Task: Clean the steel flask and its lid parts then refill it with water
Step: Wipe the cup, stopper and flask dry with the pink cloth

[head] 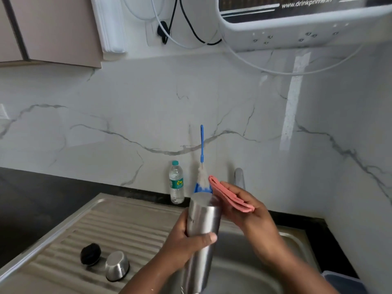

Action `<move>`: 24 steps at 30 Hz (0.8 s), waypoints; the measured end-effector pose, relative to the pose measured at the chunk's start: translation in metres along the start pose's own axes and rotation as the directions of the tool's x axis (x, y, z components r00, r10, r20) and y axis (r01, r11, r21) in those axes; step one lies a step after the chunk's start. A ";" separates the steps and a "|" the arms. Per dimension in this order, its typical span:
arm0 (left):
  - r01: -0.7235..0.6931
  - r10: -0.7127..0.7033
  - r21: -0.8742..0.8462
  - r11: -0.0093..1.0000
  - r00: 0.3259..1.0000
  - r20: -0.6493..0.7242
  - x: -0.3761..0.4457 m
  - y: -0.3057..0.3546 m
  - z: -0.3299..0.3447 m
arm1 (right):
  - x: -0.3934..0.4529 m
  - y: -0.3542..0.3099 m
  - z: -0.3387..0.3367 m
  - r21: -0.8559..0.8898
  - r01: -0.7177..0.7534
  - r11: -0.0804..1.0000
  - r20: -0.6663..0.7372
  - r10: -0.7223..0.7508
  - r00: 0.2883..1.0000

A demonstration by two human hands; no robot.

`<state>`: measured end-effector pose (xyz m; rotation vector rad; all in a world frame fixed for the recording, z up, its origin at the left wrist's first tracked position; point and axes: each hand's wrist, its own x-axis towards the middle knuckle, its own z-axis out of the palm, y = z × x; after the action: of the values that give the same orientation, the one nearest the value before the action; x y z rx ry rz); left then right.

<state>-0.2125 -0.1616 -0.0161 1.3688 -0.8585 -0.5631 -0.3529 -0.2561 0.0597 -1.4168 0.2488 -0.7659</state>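
Steel flask [201,225] held base-up over the sink basin [244,262], tilted a little toward 1 o'clock, mouth pointing down toward 6 o'clock and lost at the bottom edge. Left hand [186,245] wrapped round the middle of the body, thumb laid across the front, fingers curled behind. Right hand [252,217] just at 3 o'clock of the flask, fingers fairly straight, carrying a folded pink cloth [229,195] under the thumb; cloth close beside the upper wall of the flask, contact not certain. Lid parts lying apart on the ribbed drainboard [84,230] at 8 o'clock of the flask: black stopper [90,254] and, touching or nearly touching it, steel cap [117,265] lying on its side. Behind the flask at 12 o'clock, bottle brush [202,158] standing with blue handle up, bristles down in a blue holder; plastic water bottle [176,183] just at its 9 o'clock; tap [239,177] partly hidden behind the right hand; water purifier [307,22] on the wall at 1 o'clock. Step in hand, judged: wiping or drying the outside of the flask body, with refilling not yet begun. Next move probably calls for pressing the cloth flat on the steel and running it along the wall while turning the body in the left grip, firmly enough against slipping if wet.
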 end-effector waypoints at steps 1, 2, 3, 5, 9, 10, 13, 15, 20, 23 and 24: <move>-0.033 0.033 0.037 0.999 0.999 -0.009 -0.001 -0.002 -0.003 | 0.001 -0.012 -0.005 0.004 -0.011 1.000 -0.008 0.011 1.000; -0.058 0.059 0.085 0.995 0.998 -0.011 -0.002 -0.005 -0.005 | 0.006 -0.021 -0.013 -0.072 0.025 0.997 -0.059 -0.030 0.998; -0.079 0.082 0.108 0.991 0.996 -0.023 -0.003 -0.007 -0.007 | 0.005 -0.024 -0.015 -0.165 0.027 0.986 -0.068 -0.039 0.997; -0.114 0.122 0.156 0.981 0.992 -0.041 -0.005 -0.016 -0.008 | -0.001 -0.022 -0.007 -0.316 0.004 0.949 -0.040 -0.018 0.999; -0.139 0.144 0.230 0.963 0.990 -0.005 -0.004 -0.028 -0.007 | -0.014 -0.006 0.013 -0.691 0.121 0.713 0.103 -0.070 0.992; -0.137 0.140 0.228 0.964 0.990 0.005 -0.003 -0.030 -0.009 | -0.016 0.003 0.017 -0.808 0.125 0.576 0.136 -0.024 0.990; -0.195 0.189 0.281 0.940 0.981 0.049 0.001 -0.033 -0.017 | -0.030 0.019 0.023 -0.959 0.154 0.237 0.122 -0.144 0.982; -0.229 0.221 0.286 0.931 0.974 0.059 0.003 -0.033 -0.025 | -0.044 0.024 0.027 -0.970 0.165 0.177 0.156 -0.063 0.986; -0.206 0.176 0.201 0.958 0.972 0.157 0.006 -0.040 -0.030 | -0.054 0.029 0.015 -0.984 0.149 0.098 0.146 -0.039 0.989; -0.199 0.159 0.125 0.972 0.948 0.275 0.001 -0.041 -0.025 | -0.038 0.021 0.015 -0.982 0.060 0.180 0.034 -0.144 0.989; -0.193 0.152 0.111 0.975 0.941 0.301 0.000 -0.039 -0.022 | -0.033 0.015 0.022 -0.981 0.031 0.190 0.007 -0.127 0.992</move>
<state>-0.1896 -0.1538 -0.0545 1.3375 -1.2658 -0.5847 -0.3596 -0.2185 0.0402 -2.6972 0.8721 -0.7426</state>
